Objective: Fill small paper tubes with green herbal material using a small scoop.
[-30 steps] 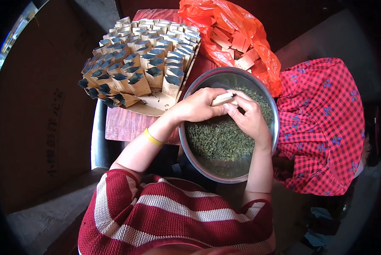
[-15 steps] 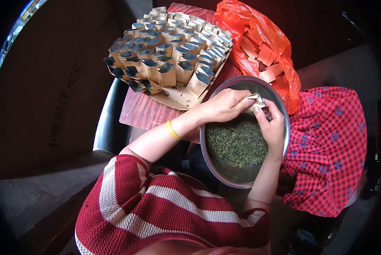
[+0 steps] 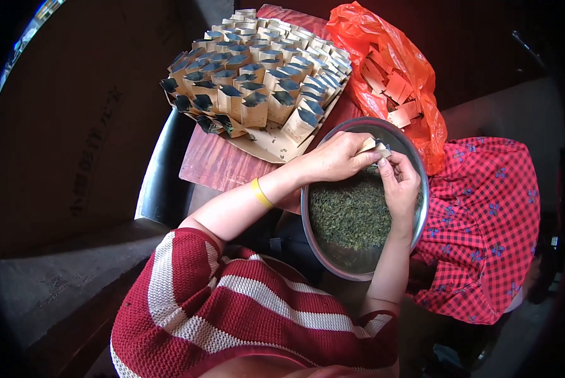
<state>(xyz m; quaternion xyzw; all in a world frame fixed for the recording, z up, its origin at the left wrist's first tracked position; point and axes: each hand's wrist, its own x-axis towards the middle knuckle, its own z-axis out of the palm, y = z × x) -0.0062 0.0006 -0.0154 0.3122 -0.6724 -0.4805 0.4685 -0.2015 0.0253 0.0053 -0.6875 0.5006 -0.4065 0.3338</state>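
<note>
My left hand (image 3: 338, 155) grips a small paper packet (image 3: 371, 146) between thumb and fingers. My right hand (image 3: 398, 179) pinches the packet's top edge from the right. Both are above a steel bowl (image 3: 308, 224) of loose dark green leaves (image 3: 352, 211). Just beyond, to the upper left, many small upright kraft packets (image 3: 254, 104) with open tops stand packed together on a cardboard sheet (image 3: 273, 147), some visibly holding dark leaves. The packet's contents are not visible.
The cardboard sheet rests on a reddish wooden board (image 3: 204, 165). A red plastic bag (image 3: 421, 138) with flat pink packets lies behind the bowl. Red checked cloth (image 3: 484, 220) fills the right side. A large dark cardboard panel (image 3: 56, 145) is at left, beside a metal edge (image 3: 159, 176).
Since a second ago the whole view has shifted, with objects now further right. My hands moved toward the bowl's far side, and the packet's top looks more folded than half a second ago.
</note>
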